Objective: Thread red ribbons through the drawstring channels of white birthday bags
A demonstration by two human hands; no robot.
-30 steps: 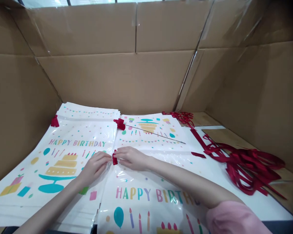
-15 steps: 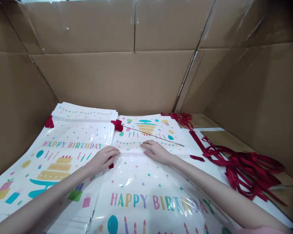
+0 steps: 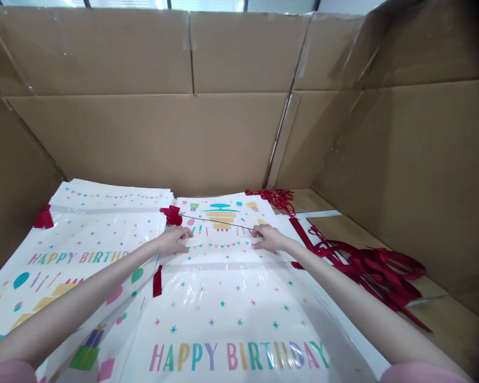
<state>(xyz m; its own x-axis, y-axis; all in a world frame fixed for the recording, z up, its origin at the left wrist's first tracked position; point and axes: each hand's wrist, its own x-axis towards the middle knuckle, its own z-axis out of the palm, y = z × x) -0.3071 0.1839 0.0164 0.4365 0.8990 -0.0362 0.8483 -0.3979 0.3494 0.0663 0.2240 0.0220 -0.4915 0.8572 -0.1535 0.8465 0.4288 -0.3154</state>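
Hands on printed bag (image 3: pixel 227 298), "HAPPY BIRTHDAY" legible.
Left hand (image 3: pixel 174 239) and right hand (image 3: pixel 268 238) apart, pinching far edge; ribbons (image 3: pixel 367 266) right, cardboard walls (image 3: pixel 231 133) close.

Under your left hand (image 3: pixel 174 240) and right hand (image 3: pixel 266 238) lies a bag (image 3: pixel 227 298) of glossy, smooth plastic film that throws back glare and wrinkles slightly. The stack of bags (image 3: pixel 83 250) beside it has the same shiny finish. The ribbons (image 3: pixel 367 266) look like satiny red cloth. The walls (image 3: pixel 223 138) around you are matt brown cardboard, taped at the seams.
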